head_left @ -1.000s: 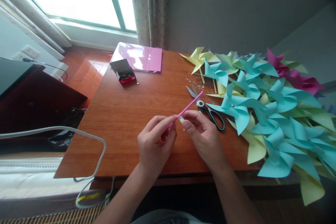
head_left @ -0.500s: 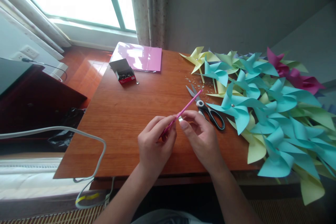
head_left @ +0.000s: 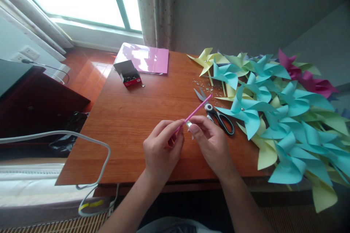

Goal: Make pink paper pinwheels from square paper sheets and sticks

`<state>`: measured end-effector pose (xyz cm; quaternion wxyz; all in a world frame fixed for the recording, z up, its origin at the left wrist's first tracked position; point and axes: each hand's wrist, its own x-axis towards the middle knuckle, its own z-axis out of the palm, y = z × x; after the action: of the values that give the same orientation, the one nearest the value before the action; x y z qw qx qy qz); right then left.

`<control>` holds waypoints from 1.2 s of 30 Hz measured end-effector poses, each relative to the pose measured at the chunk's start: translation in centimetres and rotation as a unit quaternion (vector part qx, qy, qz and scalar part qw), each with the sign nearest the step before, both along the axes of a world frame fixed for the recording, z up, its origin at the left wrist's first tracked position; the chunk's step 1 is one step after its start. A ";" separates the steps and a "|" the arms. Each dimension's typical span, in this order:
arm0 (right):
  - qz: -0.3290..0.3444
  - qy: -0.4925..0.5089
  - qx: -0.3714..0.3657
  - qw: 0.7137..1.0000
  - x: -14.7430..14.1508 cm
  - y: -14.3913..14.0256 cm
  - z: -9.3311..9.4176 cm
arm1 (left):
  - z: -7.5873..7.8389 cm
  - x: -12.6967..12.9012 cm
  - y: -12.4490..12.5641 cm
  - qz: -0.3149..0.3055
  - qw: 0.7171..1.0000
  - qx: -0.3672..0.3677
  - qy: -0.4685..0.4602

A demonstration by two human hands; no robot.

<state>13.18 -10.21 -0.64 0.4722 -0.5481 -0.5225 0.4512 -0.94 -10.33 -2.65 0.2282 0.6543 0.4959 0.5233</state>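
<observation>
My left hand (head_left: 162, 148) pinches the lower end of a thin pink stick (head_left: 199, 108) that slants up and to the right over the wooden table (head_left: 136, 116). Against the stick's middle my right hand (head_left: 210, 142) presses a small silvery pin (head_left: 188, 124) held between thumb and forefinger. Black-handled scissors (head_left: 216, 112) lie on the table just beyond my right hand, under the stick's tip.
A large heap of paper pinwheels (head_left: 279, 113) in blue, yellow, green and magenta covers the table's right side. A small open box of pins (head_left: 128, 74) and a pink paper sheet (head_left: 143, 58) lie at the far left. Tiny metal bits (head_left: 203, 86) are scattered near the scissors. A white cable (head_left: 82, 142) loops at left.
Almost nothing has moved. My right fingers shifted slightly along the stick with the pin, and the stick's tip wavered a little.
</observation>
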 end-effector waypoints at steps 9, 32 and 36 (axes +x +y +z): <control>-0.051 0.001 0.045 0.998 -0.6 -0.3 -0.5 | 0.0 0.0 0.0 -0.008 1.000 -0.017 -0.021; -0.025 -0.134 0.145 0.980 -0.6 -0.3 0.1 | -0.1 -0.1 0.0 -0.019 0.999 -0.024 -0.033; -0.032 -0.137 0.142 0.980 -0.7 -0.4 0.2 | -0.1 0.0 -0.1 -0.006 1.000 0.015 0.004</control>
<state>12.46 -10.58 -0.44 0.4834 -0.5485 -0.6234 0.2773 -0.92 -10.42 -2.75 0.2197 0.6628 0.4850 0.5265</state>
